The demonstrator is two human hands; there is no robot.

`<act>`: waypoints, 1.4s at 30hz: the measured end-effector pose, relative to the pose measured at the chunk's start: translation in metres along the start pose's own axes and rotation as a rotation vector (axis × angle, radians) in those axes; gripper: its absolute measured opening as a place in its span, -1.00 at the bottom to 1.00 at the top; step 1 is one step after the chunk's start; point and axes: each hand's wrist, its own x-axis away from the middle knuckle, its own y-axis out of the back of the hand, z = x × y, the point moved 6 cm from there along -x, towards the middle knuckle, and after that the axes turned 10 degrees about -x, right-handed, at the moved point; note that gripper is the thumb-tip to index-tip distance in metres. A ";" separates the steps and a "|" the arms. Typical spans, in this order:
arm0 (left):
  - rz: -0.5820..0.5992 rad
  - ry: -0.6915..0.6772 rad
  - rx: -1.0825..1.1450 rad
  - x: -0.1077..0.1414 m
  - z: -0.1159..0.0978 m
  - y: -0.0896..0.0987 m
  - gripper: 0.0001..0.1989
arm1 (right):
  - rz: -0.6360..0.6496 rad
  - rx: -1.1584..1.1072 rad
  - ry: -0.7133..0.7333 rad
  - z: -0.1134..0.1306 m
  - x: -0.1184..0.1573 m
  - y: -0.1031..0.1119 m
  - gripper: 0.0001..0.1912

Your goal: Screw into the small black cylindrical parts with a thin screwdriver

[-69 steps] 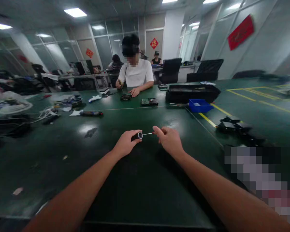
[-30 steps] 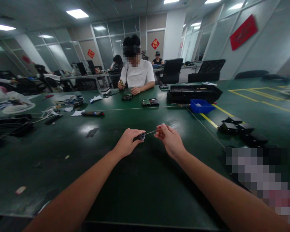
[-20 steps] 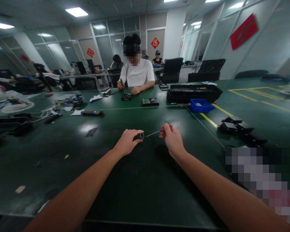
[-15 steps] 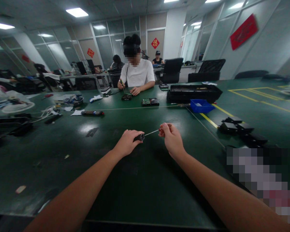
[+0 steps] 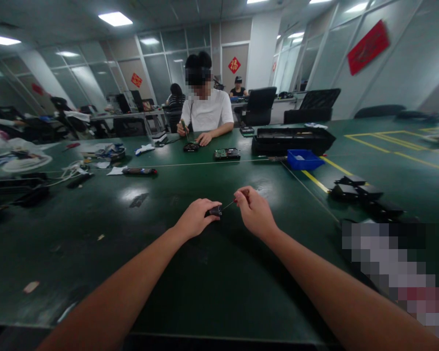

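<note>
My left hand (image 5: pixel 197 216) is closed around a small black part (image 5: pixel 215 211) with a pale, metallic-looking end that faces right; its exact kind I cannot make out. My right hand (image 5: pixel 255 209) grips a screwdriver (image 5: pixel 228 204) by its reddish handle, which is mostly hidden in the fingers. The thin shaft slopes down to the left, and its tip is at the right end of the black part. Whether the tip sits inside or only touches it, I cannot tell. Both hands are just above the green table (image 5: pixel 175 282).
Across the table a person in a white shirt (image 5: pixel 207 112) works on a small device. A circuit-board unit (image 5: pixel 227 153), a long black tray (image 5: pixel 293 141) and a blue bin (image 5: pixel 305 159) stand ahead. Several black boxes (image 5: pixel 356 187) lie right, a dark pen-like tool (image 5: pixel 139 171) left.
The screwdriver has tilted more steeply, its handle shifting slightly left with my right hand. The black part in my left hand has turned, its end now facing right rather than toward me.
</note>
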 end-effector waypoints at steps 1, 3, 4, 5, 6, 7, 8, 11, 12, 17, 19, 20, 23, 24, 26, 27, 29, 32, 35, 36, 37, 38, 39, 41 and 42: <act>0.002 0.008 0.009 0.000 0.000 0.000 -0.56 | -0.002 0.013 0.002 0.000 0.000 0.001 -0.76; 0.003 0.020 0.026 0.000 -0.001 0.000 -0.57 | -0.018 0.032 0.003 0.000 -0.001 0.003 -0.76; 0.003 0.023 0.033 0.000 -0.001 0.001 -0.57 | -0.035 0.033 0.002 -0.001 -0.001 0.004 -0.75; 0.003 0.026 0.040 0.000 -0.001 0.001 -0.58 | -0.056 0.025 0.001 -0.001 -0.001 0.006 -0.74; 0.004 0.029 0.046 0.000 -0.002 0.002 -0.58 | -0.077 0.012 -0.001 -0.002 -0.001 0.008 -0.74; 0.005 0.030 0.052 -0.001 -0.002 0.002 -0.59 | -0.093 -0.001 -0.002 -0.002 -0.001 0.009 -0.74; 0.005 0.033 0.058 -0.001 -0.003 0.003 -0.59 | -0.103 -0.013 -0.002 -0.002 -0.001 0.010 -0.74; -0.002 0.062 0.088 -0.001 -0.004 0.005 -0.60 | -0.116 -0.026 -0.004 -0.002 0.000 0.011 -0.73; -0.011 0.082 0.107 -0.001 -0.004 0.006 -0.61 | -0.126 -0.025 -0.004 -0.002 0.000 0.011 -0.72; -0.125 0.224 0.302 0.001 0.008 0.014 -0.60 | -0.196 -0.044 -0.006 0.001 0.002 0.017 -0.72; -0.169 0.254 0.418 0.001 0.013 0.018 -0.57 | -0.224 -0.064 0.002 0.001 0.003 0.021 -0.73; -0.182 0.262 0.472 0.001 0.015 0.020 -0.56 | -0.241 -0.076 0.006 0.001 0.004 0.022 -0.72; -0.158 0.301 0.527 0.000 0.013 0.026 -0.60 | -0.283 -0.123 0.017 0.000 0.005 0.026 -0.72; -0.131 0.315 0.502 -0.001 0.010 0.027 -0.61 | -0.295 -0.135 0.026 0.001 0.005 0.027 -0.72; -0.078 0.325 0.413 -0.004 0.001 0.029 -0.62 | -0.313 -0.145 0.053 0.003 0.006 0.028 -0.72; -0.054 0.315 0.368 -0.006 -0.005 0.030 -0.64 | -0.321 -0.144 0.066 0.004 0.006 0.029 -0.73; -0.011 0.275 0.293 -0.012 -0.017 0.026 -0.69 | -0.333 -0.131 0.082 0.007 0.006 0.031 -0.73; 0.070 0.158 0.190 -0.023 -0.033 0.013 -0.77 | -0.344 -0.117 0.097 0.010 0.006 0.033 -0.74; 0.146 0.069 0.053 -0.032 -0.044 -0.004 -0.73 | -0.344 -0.117 0.105 0.010 0.007 0.033 -0.74; 0.170 0.056 -0.001 -0.034 -0.046 -0.009 -0.71 | -0.342 -0.118 0.101 0.010 0.007 0.033 -0.74; 0.188 0.046 -0.056 -0.036 -0.047 -0.012 -0.68 | -0.341 -0.117 0.097 0.009 0.007 0.033 -0.73; 0.200 0.038 -0.106 -0.037 -0.049 -0.014 -0.65 | -0.340 -0.116 0.093 0.009 0.007 0.032 -0.73; 0.203 0.032 -0.146 -0.038 -0.050 -0.015 -0.63 | -0.340 -0.116 0.091 0.009 0.007 0.032 -0.73; 0.181 0.039 -0.155 -0.040 -0.049 -0.014 -0.63 | -0.334 -0.117 0.091 0.009 0.007 0.032 -0.74; 0.163 0.054 -0.116 -0.041 -0.046 -0.011 -0.63 | -0.333 -0.119 0.091 0.009 0.007 0.032 -0.74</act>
